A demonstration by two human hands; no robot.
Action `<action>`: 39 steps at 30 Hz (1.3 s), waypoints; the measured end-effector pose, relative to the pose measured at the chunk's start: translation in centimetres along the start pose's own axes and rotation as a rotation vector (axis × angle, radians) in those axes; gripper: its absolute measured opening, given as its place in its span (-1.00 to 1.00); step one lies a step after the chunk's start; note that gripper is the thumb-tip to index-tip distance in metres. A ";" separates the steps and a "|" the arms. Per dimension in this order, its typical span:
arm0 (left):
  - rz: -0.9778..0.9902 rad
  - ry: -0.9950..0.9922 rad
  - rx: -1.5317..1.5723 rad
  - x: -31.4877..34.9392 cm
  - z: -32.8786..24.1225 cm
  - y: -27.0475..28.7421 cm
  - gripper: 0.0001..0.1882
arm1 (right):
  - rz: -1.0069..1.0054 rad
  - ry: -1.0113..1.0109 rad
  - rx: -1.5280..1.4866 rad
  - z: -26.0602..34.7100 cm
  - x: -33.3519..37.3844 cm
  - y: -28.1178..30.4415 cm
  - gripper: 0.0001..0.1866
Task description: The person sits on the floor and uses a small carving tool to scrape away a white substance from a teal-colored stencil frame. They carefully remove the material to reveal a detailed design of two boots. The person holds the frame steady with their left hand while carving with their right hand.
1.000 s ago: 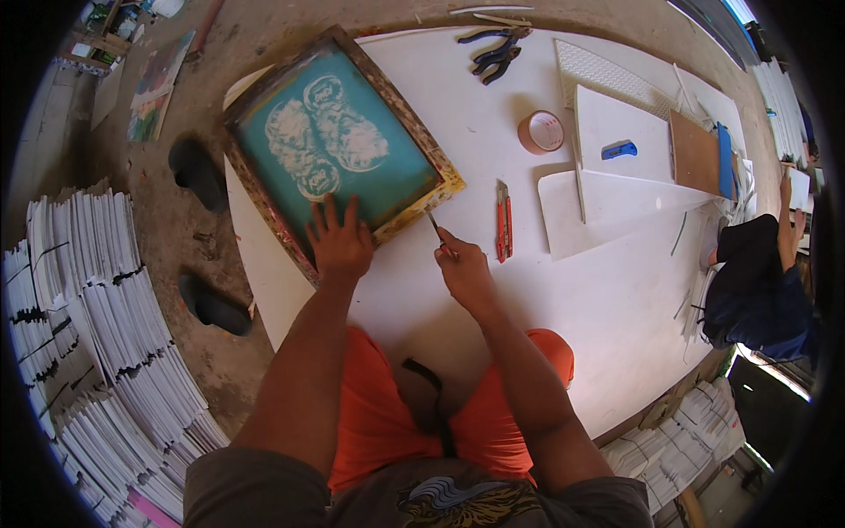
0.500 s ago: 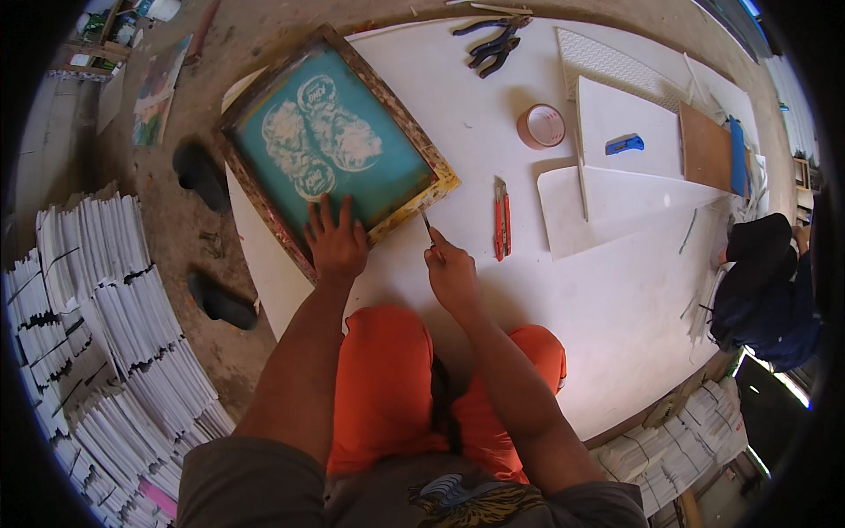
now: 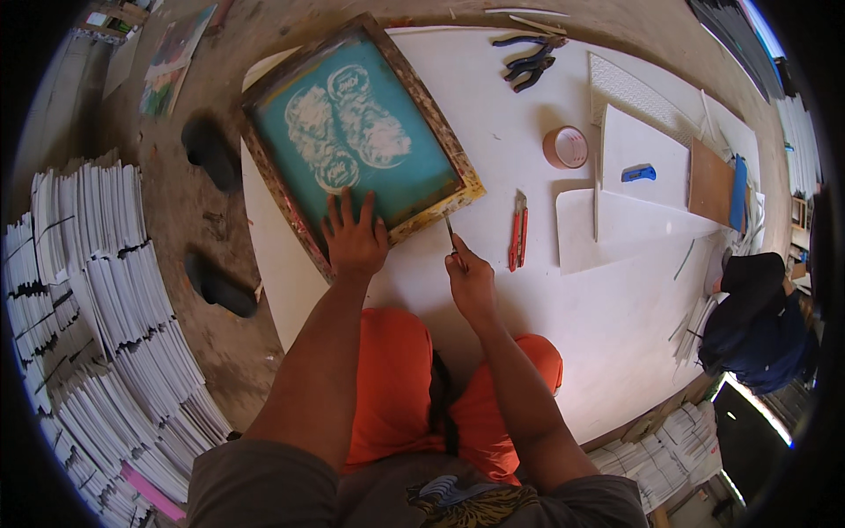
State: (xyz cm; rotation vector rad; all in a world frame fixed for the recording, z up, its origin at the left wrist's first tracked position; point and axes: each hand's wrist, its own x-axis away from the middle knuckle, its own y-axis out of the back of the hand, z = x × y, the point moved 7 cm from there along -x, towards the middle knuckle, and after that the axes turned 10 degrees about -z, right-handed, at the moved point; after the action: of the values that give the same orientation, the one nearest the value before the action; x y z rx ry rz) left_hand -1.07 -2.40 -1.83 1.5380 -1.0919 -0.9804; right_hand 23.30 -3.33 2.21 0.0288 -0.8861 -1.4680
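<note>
A silk-screen frame [image 3: 422,101] with a worn, paint-stained wooden border and teal mesh lies tilted on the white tabletop; its mesh carries two pale shoe-sole-like shapes. My left hand [image 3: 356,242] rests on its near side, fingers spread over the mesh and palm over the border. In my closed right hand [image 3: 473,283] is a slim, pointed metal tool [image 3: 451,229], its handle mostly hidden by my fingers. The tool's tip is at the frame's near edge, close to the right corner; whether it touches the wood I cannot tell. A red utility knife [image 3: 518,233] lies right of this hand.
Dark-handled pliers [image 3: 528,66] and a roll of brown tape [image 3: 565,147] lie farther back. Beside white boards [image 3: 642,141] is a blue cutter [image 3: 639,173]. Another person [image 3: 757,321] sits at the right. Stacked paper bundles [image 3: 97,255] and dark slippers [image 3: 216,282] are on the left.
The whole view has shifted, so the table's things appear farther right. Both hands keep nearly the same places on and beside the frame, the tool still at its edge.
</note>
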 end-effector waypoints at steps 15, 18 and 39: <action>-0.019 -0.003 -0.015 -0.4 -0.3 0.2 -0.40 | 0.047 -0.162 -0.410 -2.8 0.0 -2.0 -0.46; -0.010 0.004 -0.027 -0.3 -0.3 0.1 -0.40 | 0.080 -0.229 -0.473 -3.1 0.1 -2.0 -0.46; -0.049 0.002 -0.007 -0.5 -0.2 0.6 -0.40 | 0.282 -0.568 -0.966 -2.7 0.8 -1.9 -0.50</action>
State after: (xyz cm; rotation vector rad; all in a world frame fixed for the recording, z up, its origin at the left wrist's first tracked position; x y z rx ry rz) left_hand -1.09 -1.98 -1.15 1.5656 -1.0526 -1.0147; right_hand 23.02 -5.66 -0.22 -1.2240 -0.4982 -1.5170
